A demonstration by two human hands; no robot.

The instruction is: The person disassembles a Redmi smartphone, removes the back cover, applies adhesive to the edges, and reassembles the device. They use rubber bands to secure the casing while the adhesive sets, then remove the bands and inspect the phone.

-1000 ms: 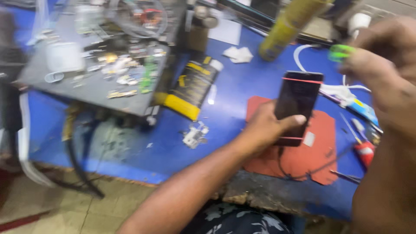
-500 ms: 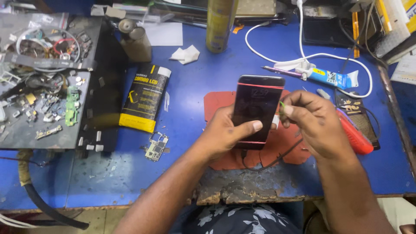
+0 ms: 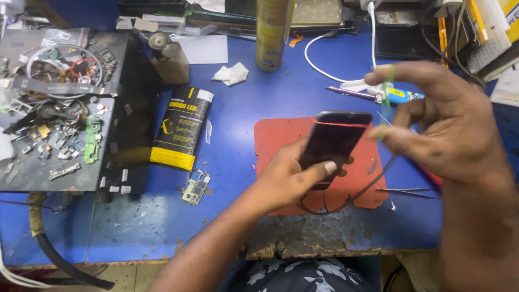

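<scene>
My left hand point(image 3: 289, 176) grips a dark smartphone point(image 3: 335, 140) with a red rim, tilted up above a red mat point(image 3: 281, 138) on the blue workbench point(image 3: 238, 108). My right hand point(image 3: 448, 119) is raised to the right of the phone and blurred by motion. Between its thumb and forefinger it pinches a small thin green piece point(image 3: 386, 86), close to the phone's upper right corner. A dark cable point(image 3: 367, 189) loops under the phone on the mat.
A black-and-yellow packet point(image 3: 181, 127) and a small circuit board point(image 3: 195, 189) lie left of the mat. A dark tray point(image 3: 65, 108) of loose parts fills the left. A yellow can point(image 3: 273, 32), white cable point(image 3: 324, 67), tube point(image 3: 400, 96) and tweezers point(image 3: 405, 190) are nearby.
My right hand has lifted up and toward the camera with the small green piece. The phone stays in my left hand, tilted a little more. The view has moved closer.
</scene>
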